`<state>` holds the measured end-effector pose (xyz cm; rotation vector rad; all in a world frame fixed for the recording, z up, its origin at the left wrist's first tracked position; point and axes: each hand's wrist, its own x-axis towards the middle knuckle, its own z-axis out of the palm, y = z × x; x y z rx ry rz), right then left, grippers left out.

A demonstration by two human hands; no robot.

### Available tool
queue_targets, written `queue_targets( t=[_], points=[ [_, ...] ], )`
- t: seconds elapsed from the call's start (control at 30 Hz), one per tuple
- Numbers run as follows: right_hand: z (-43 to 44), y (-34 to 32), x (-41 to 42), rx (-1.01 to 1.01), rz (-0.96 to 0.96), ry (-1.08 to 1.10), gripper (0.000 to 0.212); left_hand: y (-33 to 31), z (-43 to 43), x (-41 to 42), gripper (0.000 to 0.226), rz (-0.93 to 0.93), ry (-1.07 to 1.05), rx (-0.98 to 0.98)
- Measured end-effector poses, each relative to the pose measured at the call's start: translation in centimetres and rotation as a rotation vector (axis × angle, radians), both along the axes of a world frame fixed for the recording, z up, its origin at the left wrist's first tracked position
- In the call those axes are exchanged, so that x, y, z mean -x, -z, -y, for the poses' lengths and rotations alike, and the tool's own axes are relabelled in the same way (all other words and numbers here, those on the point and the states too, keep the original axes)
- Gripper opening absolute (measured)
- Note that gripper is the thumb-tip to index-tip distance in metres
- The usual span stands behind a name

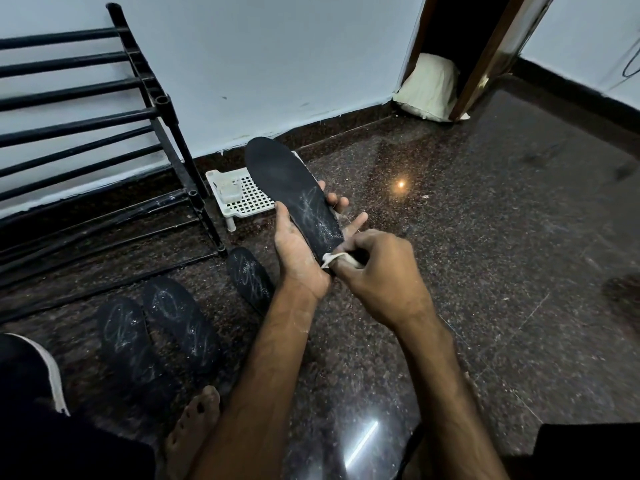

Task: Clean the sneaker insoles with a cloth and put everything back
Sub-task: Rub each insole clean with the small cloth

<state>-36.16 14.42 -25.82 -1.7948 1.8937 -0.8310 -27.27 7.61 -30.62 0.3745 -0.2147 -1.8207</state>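
Observation:
My left hand [300,249] grips a black insole [291,183] from underneath, toe end pointing up and away, white chalky marks on its heel half. My right hand [382,271] pinches a small white cloth [337,259] against the heel end of that insole. Three more black insoles with white marks lie on the floor: one [250,277] just left of my left wrist, and two side by side [180,323] [126,337] further left.
A black metal shoe rack [104,140] stands at the left against the white wall. A small white plastic grid stand [244,199] sits behind the held insole. My bare foot [194,427] rests at the bottom. A pale cushion [427,86] lies in the doorway.

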Motion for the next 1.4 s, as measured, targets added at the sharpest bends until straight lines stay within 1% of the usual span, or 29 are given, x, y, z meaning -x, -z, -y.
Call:
queue_targets(
  t=[0.07,0.17,0.23,0.3,0.37,0.4,0.53,0.6,0.7,0.73,0.8,0.87,0.93,1.03,1.13,1.2,1.27,1.33,1.4],
  points=[
    [0.3,-0.2,-0.3,0.047,0.019,-0.034,0.008,-0.1,-0.1,0.2,0.069,0.005,-0.008,-0.003],
    [1.2,0.0,0.0,0.090,-0.044,0.085,0.010,-0.2,-0.1,0.1,0.067,-0.003,0.011,0.017],
    [0.9,0.1,0.4,0.057,-0.098,0.124,0.007,-0.2,0.1,0.0,0.068,-0.001,0.023,0.027],
    [0.1,-0.2,0.3,0.014,-0.055,0.058,0.006,-0.1,0.1,0.1,0.070,0.013,0.020,0.025],
    [0.0,-0.7,-0.3,0.030,0.023,-0.023,0.008,-0.2,0.0,0.4,0.070,0.012,0.009,0.012],
    [0.3,-0.8,-0.5,0.049,0.030,-0.020,0.009,-0.3,-0.1,0.5,0.070,0.003,0.010,0.011],
    [1.4,-0.4,0.0,0.078,-0.057,0.159,0.006,-0.2,-0.3,0.6,0.068,-0.033,0.024,0.056],
    [0.6,-0.5,0.1,0.017,-0.069,0.119,0.006,-0.1,-0.3,0.6,0.068,-0.019,0.016,0.059],
    [0.0,-1.0,-0.9,0.021,0.037,-0.009,0.009,0.1,-0.3,0.8,0.066,0.008,-0.016,0.030],
    [0.4,-1.0,-1.0,0.041,0.055,-0.002,0.010,0.1,-0.4,0.8,0.066,0.005,-0.019,0.032],
    [1.3,-0.7,-0.7,0.074,0.023,0.090,0.009,0.0,-0.3,0.6,0.067,-0.022,-0.011,0.047],
    [1.5,-0.3,0.1,0.046,-0.044,0.161,0.007,-0.1,-0.1,0.2,0.067,-0.037,-0.010,0.057],
    [0.6,-0.2,0.5,-0.051,-0.043,0.111,0.006,0.1,0.1,0.0,0.066,-0.021,-0.021,0.054],
    [-0.5,-1.1,0.2,-0.094,0.047,-0.061,0.007,0.2,0.1,-0.1,0.066,0.008,-0.033,0.038],
    [-0.1,-2.0,1.0,-0.212,0.285,-0.238,0.007,0.1,0.1,-0.1,0.066,0.000,-0.026,0.023],
    [0.0,-2.0,2.2,-0.195,0.369,-0.216,0.009,0.0,0.1,-0.2,0.065,-0.014,-0.015,0.039],
    [0.3,-1.7,3.0,-0.065,0.409,-0.079,0.010,0.2,0.3,-0.3,0.064,-0.033,0.001,0.053],
    [0.6,-1.3,3.0,0.062,0.307,0.031,0.009,0.3,0.3,-0.2,0.064,-0.052,0.021,0.067],
    [0.9,-1.1,2.1,0.059,0.155,-0.005,0.007,0.3,0.1,0.0,0.065,-0.061,0.035,0.063]
  ],
)
